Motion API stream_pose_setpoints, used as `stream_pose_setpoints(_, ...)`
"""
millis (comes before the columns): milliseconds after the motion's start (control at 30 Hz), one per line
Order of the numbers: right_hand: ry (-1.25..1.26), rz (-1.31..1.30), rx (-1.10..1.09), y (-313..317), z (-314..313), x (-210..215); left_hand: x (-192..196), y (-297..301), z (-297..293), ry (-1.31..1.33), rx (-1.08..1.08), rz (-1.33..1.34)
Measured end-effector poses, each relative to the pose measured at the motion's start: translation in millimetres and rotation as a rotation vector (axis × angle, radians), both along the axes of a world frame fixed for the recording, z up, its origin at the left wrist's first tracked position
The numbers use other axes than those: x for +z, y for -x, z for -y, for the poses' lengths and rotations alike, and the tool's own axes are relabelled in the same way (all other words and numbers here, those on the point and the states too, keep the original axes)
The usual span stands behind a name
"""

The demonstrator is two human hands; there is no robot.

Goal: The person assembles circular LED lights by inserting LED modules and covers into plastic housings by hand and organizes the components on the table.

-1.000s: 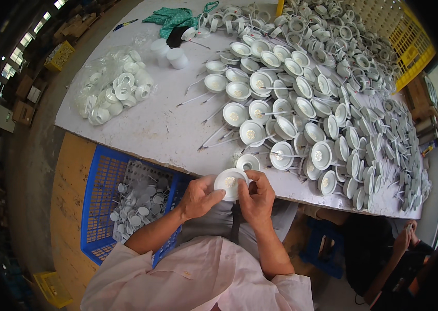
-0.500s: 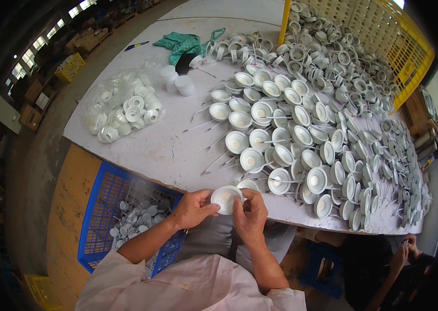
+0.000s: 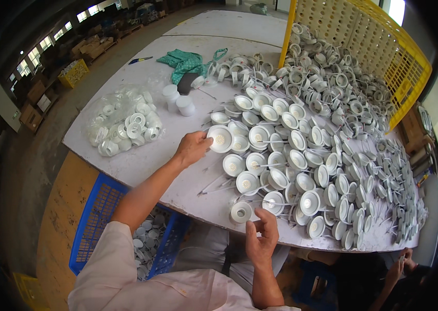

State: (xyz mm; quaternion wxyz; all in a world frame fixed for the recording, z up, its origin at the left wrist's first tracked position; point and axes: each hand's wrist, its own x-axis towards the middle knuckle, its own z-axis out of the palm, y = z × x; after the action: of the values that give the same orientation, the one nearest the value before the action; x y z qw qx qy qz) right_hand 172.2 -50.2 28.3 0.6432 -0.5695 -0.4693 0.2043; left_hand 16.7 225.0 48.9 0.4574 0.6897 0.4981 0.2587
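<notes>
Fingers of the left hand (image 3: 194, 148) pinch the left rim of a white lamp cup (image 3: 221, 139), well in from the desk's (image 3: 141, 168) front edge and at the left side of the cup cluster (image 3: 305, 182); the right hand (image 3: 262, 241) is empty, thumb and fingers loosely parted beside a round white fitting (image 3: 241, 212) near that edge. A light rim grip seems best, sparing the dotted centre and keeping the cup from knocking its neighbours.

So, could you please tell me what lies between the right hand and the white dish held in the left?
In the head view, a white ring and several similar dishes lie on the table between them.
</notes>
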Motion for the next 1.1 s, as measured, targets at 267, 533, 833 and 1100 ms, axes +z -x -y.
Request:
stream_pose_setpoints(267,0.055,0.201,-0.067,-7.3,16.9,4.0,-9.4,-58.8,-95.4,-0.382,-0.011,-0.457)
stream_pose_setpoints(533,0.124,0.654,-0.094,-26.1,-4.4,3.1,-35.6,-95.7,-138.0,-0.466,-0.077,-0.641)
stream_pose_setpoints(833,0.345,0.832,0.022,-17.4,-28.7,-0.9,-40.7,-96.6,-144.0,-0.343,-0.042,-0.617)
stream_pose_setpoints(1100,0.350,0.853,0.028,-14.3,-24.3,-4.7,-31.4,-88.2,-134.0,-0.318,0.065,-0.495)
